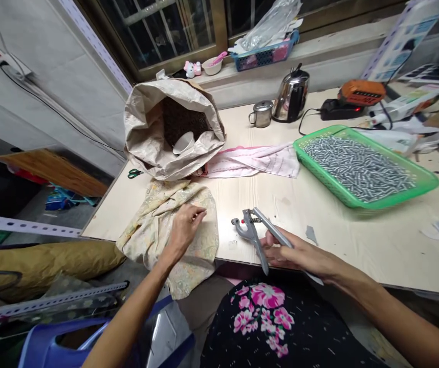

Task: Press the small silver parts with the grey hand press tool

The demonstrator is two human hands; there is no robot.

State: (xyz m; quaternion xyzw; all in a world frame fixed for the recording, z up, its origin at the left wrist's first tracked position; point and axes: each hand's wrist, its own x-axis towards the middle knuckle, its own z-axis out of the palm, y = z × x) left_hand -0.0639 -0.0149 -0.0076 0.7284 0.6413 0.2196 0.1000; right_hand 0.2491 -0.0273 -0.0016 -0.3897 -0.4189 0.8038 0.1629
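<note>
My right hand (286, 250) grips a pair of grey metal punch-type pliers (256, 237) at the front edge of the table. Their jaws are apart and point left, with a spring and a small red part near the head. To the left, my left hand (187, 225) is closed in a pinch above a yellowish floral cloth (200, 199). Whatever its fingertips hold, if anything, is too small to make out. The cloth lies partly on the table and hangs over its front edge.
A large open sack (143, 128) with dark contents and a white cup (183, 143) stands behind the cloth. On the right sits a green basket (319, 176) of small metal pieces. Further back are a kettle (291, 94), a metal mug (262, 113) and an orange battery (361, 92).
</note>
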